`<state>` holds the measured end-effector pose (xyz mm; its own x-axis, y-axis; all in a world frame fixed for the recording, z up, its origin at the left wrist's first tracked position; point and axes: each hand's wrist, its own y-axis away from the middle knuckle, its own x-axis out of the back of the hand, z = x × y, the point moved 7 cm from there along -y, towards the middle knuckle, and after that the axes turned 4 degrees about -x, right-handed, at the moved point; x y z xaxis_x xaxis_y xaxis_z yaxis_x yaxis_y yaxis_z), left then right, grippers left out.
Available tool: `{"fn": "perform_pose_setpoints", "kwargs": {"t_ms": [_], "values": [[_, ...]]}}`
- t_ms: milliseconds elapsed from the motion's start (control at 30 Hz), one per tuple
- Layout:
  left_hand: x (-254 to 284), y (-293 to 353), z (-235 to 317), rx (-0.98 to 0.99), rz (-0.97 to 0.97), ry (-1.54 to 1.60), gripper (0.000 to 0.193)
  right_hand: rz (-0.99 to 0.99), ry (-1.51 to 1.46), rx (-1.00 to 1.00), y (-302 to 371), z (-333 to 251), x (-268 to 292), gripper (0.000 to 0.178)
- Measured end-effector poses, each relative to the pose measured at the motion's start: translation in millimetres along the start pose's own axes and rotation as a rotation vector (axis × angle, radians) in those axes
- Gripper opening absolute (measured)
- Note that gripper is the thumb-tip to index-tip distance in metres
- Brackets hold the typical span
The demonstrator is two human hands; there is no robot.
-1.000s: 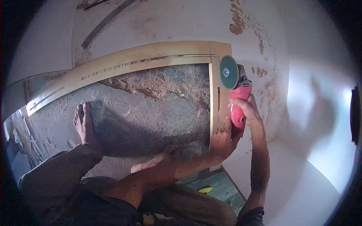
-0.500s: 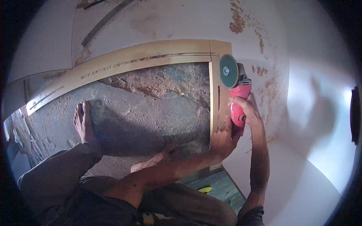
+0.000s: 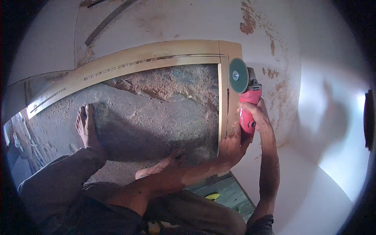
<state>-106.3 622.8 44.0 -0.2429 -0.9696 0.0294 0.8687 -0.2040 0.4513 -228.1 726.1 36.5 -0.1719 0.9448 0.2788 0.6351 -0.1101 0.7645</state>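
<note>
A red angle grinder (image 3: pixel 246 119) with a flat green disc (image 3: pixel 239 75) lies over the right side of a pale wooden frame (image 3: pixel 231 51). My right hand (image 3: pixel 257 114) is closed round the grinder's body from the right, just behind its metal head. Lower down, my left hand (image 3: pixel 234 143) grips the rear end from the left, some of its fingers hidden by the tool. The disc overlaps the frame near its far right corner; whether it touches the wood I cannot tell. Long narrow slots (image 3: pixel 156 59) run along the frame's far side, and a shorter slot (image 3: pixel 228 102) marks the right side.
Sawdust (image 3: pixel 156 88) covers the grey floor (image 3: pixel 129 117) inside the frame, where my bare feet rest. A dark strip (image 3: pixel 105 24) lies on the pale surface beyond. A greenish panel with a yellow object (image 3: pixel 212 196) is near my knee. White wall (image 3: pixel 333 164) rises at right.
The grinder and both hands have shifted very slightly toward me along the frame's right side. Their hold looks the same.
</note>
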Motion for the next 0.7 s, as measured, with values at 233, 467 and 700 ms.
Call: {"fn": "perform_pose_setpoints", "kwargs": {"t_ms": [233,467,700], "values": [[0.6,2.9,-2.7,0.076,-0.073,-0.048,0.09,-0.03,0.009,-0.04,-0.2,8.2,-4.0,0.034],[-2.1,8.6,-1.0,0.026,-0.023,-0.03,0.09,-0.041,0.009,-0.047,5.5,9.5,-1.0,0.034],[-8.4,14.6,-2.8,-0.019,0.014,-0.017,0.091,-0.027,0.063,-0.05,10.4,14.1,3.0,0.029]]}}
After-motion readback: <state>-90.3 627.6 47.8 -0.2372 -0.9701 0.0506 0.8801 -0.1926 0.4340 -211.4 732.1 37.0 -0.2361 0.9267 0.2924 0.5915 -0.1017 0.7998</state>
